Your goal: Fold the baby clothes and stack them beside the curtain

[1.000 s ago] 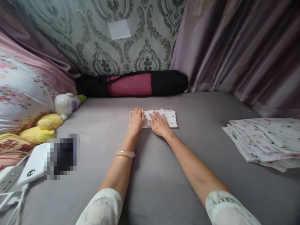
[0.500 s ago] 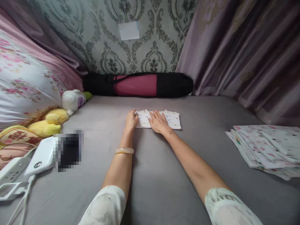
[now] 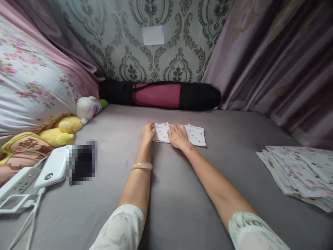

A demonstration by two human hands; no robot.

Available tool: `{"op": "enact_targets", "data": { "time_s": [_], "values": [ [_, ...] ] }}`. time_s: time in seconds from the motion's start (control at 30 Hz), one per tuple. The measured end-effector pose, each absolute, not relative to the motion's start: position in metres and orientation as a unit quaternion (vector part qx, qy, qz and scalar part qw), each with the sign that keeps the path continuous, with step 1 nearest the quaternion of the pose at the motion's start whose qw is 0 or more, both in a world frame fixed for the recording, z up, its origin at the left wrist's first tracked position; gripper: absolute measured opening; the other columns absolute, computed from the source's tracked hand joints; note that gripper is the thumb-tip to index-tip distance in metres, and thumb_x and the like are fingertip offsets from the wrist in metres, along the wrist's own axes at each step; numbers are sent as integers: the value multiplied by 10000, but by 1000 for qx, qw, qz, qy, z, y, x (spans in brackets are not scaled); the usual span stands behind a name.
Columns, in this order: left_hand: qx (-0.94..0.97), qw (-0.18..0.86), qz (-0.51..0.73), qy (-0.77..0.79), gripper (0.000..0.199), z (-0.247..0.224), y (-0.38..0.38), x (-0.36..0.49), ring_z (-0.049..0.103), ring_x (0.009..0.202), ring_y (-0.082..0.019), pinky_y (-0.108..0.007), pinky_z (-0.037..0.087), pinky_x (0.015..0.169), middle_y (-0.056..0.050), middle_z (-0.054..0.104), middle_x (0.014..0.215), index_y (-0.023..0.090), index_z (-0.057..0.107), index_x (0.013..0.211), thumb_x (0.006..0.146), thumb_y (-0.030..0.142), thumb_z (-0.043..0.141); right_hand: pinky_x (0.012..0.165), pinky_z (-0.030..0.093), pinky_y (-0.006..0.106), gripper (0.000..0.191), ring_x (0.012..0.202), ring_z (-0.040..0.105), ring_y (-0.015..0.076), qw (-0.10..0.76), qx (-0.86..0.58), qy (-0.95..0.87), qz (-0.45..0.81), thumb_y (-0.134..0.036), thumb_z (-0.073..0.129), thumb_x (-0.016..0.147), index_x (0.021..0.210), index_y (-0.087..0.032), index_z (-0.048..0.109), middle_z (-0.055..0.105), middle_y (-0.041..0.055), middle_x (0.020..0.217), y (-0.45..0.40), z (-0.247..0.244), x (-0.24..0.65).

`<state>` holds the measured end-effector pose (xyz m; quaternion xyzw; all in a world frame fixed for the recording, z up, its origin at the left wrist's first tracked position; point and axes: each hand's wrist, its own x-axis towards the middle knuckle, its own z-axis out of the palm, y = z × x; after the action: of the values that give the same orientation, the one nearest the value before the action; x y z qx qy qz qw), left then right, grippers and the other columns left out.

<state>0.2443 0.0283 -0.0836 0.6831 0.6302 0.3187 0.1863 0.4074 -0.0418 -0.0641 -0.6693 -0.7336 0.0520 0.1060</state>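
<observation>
A folded white cloth (image 3: 195,136) with small coloured prints lies flat on the grey sheet in front of me, longer from side to side than from front to back. Its left end is in my left hand (image 3: 149,132), whose fingers curl in at the edge; the fingertips are partly hidden. My right hand (image 3: 179,136) rests palm down on the middle of the cloth, fingers stretched out and slightly spread. To the far right sits a stack of similar folded printed cloths (image 3: 299,173).
A black and pink long bag (image 3: 156,94) lies along the wall. At left are a floral pillow (image 3: 31,80), plush toys (image 3: 69,128), a white power bank (image 3: 53,166), a power strip (image 3: 19,182), cables and a blurred dark object (image 3: 83,163). Curtains (image 3: 249,55) hang at right.
The whole view has shifted slightly, so things appear a little farther right. Both hands stay in nearly the same places on the cloth.
</observation>
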Motion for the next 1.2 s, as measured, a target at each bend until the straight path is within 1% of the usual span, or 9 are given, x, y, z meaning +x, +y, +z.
{"op": "enact_targets", "data": {
  "time_s": [0.1,0.27,0.4,0.57,0.7,0.93,1.07,1.13,1.2],
  "values": [
    [656,189,329,652,375,-84,29,242,585,1180,-208,-295,417,1028,-137,645,1246,121,655,1173,870,96,435,1174,96,498,547,1453,217,271,118,-661,-740,45,-363,273,1003,1501,-149,343,299,106,1572,-39,-67,396],
    [633,204,331,670,405,-84,30,238,584,1189,-187,-268,408,1027,-117,656,1242,139,669,1157,854,74,409,1168,95,508,536,1447,230,266,115,-666,-737,28,-366,261,1005,1478,-148,387,300,104,1571,-39,-78,389],
    [621,215,332,676,409,-83,30,237,591,1179,-196,-276,417,1014,-118,663,1231,141,672,1152,851,81,401,1166,103,515,537,1445,234,273,105,-668,-735,38,-360,268,1001,1475,-140,390,305,112,1568,-37,-74,390],
    [616,220,334,679,426,-81,29,239,596,1172,-195,-273,422,1005,-122,663,1229,137,660,1172,842,73,398,1172,71,511,539,1457,204,270,105,-665,-738,54,-352,267,1000,1481,-137,377,291,121,1573,-29,-65,377],
    [611,215,324,689,431,-80,28,238,597,1172,-194,-276,425,1006,-118,664,1226,143,659,1174,837,72,400,1166,108,507,547,1461,190,265,115,-657,-742,59,-372,254,1003,1483,-139,374,292,125,1572,-24,-70,365],
    [600,204,327,701,423,-77,27,236,588,1189,-206,-306,422,1026,-114,660,1234,167,668,1159,834,84,410,1160,121,522,546,1462,182,277,104,-659,-742,69,-361,268,995,1474,-127,387,291,136,1571,-23,-70,361],
    [600,201,339,696,432,-77,27,238,592,1181,-200,-301,424,1026,-113,661,1234,158,661,1166,834,83,395,1179,66,477,557,1470,162,253,120,-640,-758,52,-326,225,998,1496,-102,336,260,127,1585,-20,-62,348],
    [602,198,350,689,437,-77,27,238,592,1179,-207,-308,425,1029,-126,658,1236,137,657,1172,831,88,389,1185,48,453,567,1477,141,237,105,-614,-780,57,-302,243,985,1507,-90,305,234,117,1594,-19,-62,340],
    [601,196,360,686,440,-77,27,238,590,1181,-214,-321,424,1034,-131,657,1236,128,656,1171,826,92,386,1186,65,441,576,1477,141,233,87,-600,-792,69,-289,284,965,1502,-83,313,229,115,1595,-19,-65,335]
  ]
}}
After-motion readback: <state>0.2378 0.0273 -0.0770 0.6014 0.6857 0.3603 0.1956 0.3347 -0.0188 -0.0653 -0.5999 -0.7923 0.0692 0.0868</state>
